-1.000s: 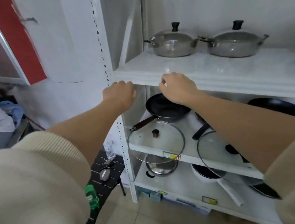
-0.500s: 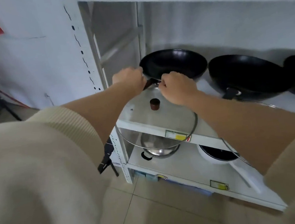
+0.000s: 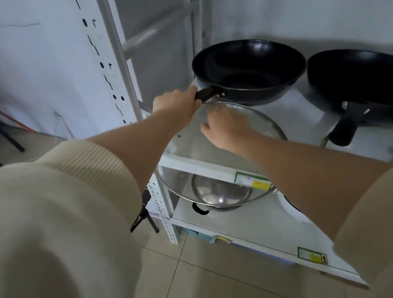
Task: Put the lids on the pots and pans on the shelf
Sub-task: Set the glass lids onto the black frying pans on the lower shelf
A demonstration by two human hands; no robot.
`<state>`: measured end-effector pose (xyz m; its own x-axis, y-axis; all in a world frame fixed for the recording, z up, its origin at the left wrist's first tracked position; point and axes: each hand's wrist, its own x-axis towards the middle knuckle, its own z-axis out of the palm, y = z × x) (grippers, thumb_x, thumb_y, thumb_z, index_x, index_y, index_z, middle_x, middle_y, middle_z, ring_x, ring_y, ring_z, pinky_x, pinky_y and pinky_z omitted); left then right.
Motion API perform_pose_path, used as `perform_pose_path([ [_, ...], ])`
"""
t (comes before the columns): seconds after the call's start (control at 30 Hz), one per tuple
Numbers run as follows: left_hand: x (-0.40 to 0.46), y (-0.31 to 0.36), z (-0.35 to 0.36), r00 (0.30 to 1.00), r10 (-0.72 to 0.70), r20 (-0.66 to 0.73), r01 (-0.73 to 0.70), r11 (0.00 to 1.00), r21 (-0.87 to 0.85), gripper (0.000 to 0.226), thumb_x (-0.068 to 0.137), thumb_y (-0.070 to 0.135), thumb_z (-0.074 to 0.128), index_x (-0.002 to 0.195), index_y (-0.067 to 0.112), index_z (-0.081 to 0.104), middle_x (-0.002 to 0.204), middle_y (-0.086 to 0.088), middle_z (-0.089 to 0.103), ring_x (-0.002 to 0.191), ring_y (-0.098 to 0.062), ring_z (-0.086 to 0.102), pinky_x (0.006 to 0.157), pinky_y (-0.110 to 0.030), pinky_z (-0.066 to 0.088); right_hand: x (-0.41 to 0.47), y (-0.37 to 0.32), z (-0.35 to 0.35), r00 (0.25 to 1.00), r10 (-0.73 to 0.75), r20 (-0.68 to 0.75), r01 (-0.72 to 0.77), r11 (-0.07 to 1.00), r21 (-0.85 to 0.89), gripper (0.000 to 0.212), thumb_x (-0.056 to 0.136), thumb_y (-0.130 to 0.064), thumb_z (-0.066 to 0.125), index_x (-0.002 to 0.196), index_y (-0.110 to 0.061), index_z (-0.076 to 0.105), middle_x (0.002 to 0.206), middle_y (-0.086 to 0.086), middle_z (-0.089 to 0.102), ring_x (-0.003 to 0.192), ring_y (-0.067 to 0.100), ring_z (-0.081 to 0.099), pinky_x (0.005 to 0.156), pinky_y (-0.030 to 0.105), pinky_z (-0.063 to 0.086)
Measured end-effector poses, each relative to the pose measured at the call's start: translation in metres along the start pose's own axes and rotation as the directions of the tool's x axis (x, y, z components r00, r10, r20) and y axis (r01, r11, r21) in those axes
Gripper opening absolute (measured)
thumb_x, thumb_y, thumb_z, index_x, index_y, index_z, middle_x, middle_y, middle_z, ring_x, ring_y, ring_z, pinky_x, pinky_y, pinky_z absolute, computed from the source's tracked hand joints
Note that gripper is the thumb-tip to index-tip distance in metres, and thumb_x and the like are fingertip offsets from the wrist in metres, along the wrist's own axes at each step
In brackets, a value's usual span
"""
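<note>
A black pan (image 3: 250, 71) sits at the left end of the middle shelf (image 3: 304, 117). My left hand (image 3: 178, 104) is closed around its dark handle (image 3: 206, 93). In front of the pan a large glass lid (image 3: 186, 155) overhangs the shelf's front edge. My right hand (image 3: 227, 128) is curled over the lid's middle and hides the knob. A second black pan (image 3: 364, 80) stands to the right, its handle (image 3: 344, 127) pointing forward. Another glass lid (image 3: 385, 142) lies in front of it, partly behind my right arm.
On the lower shelf (image 3: 260, 227), a steel pot (image 3: 220, 195) shows through the glass lid, and a white pan (image 3: 293, 209) sits beside it. The white shelf upright (image 3: 116, 60) stands left of my left hand. Below is a tiled floor (image 3: 205, 282).
The view has come closer to the middle shelf. My left hand has closed on the pan's handle. My right hand has moved from beside the knob to over it.
</note>
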<state>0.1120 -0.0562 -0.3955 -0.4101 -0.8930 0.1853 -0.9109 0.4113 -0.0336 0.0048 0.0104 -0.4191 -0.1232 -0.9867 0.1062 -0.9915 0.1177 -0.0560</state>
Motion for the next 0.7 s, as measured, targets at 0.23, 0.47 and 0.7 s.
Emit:
perform_pose_path([
  [0.23,0.008,-0.009,-0.009,0.995,-0.015,0.095,0.018,0.999,-0.031,0.037,0.100,0.041,0.028,0.126,0.026,0.050,0.094,-0.011,0.057,0.087,-0.034,0.058,0.068,-0.035,0.038,-0.012,0.013,-0.007,0.991,-0.135,0.005,0.135,0.989,0.059,0.022,0.095,-0.016,0.044,0.107,-0.002,0.055,0.115,0.017,0.056,0.103,0.037,0.061,0.069,0.037,0.040],
  [0.47,0.024,-0.025,-0.025,0.941,0.050,0.334,0.051,0.957,-0.287,0.044,0.101,0.034,0.033,0.141,0.021,0.045,0.132,-0.016,0.055,0.119,-0.035,0.051,0.098,-0.040,0.039,-0.043,0.048,-0.057,0.996,0.004,-0.090,0.023,0.954,0.298,0.038,0.083,-0.016,0.052,0.053,-0.018,0.028,0.055,-0.001,0.034,0.060,0.022,0.041,0.048,0.027,0.023],
  [0.7,0.031,-0.034,-0.032,0.871,0.049,0.490,0.246,0.818,-0.520,0.030,0.100,0.024,0.037,0.118,0.014,0.059,0.110,-0.010,0.063,0.092,-0.026,0.059,0.085,-0.036,0.048,-0.053,0.060,-0.079,0.965,0.149,-0.214,-0.023,0.865,0.501,0.027,0.076,-0.018,0.060,0.054,-0.013,0.045,0.051,0.000,0.044,0.054,0.017,0.043,0.051,0.028,0.033],
])
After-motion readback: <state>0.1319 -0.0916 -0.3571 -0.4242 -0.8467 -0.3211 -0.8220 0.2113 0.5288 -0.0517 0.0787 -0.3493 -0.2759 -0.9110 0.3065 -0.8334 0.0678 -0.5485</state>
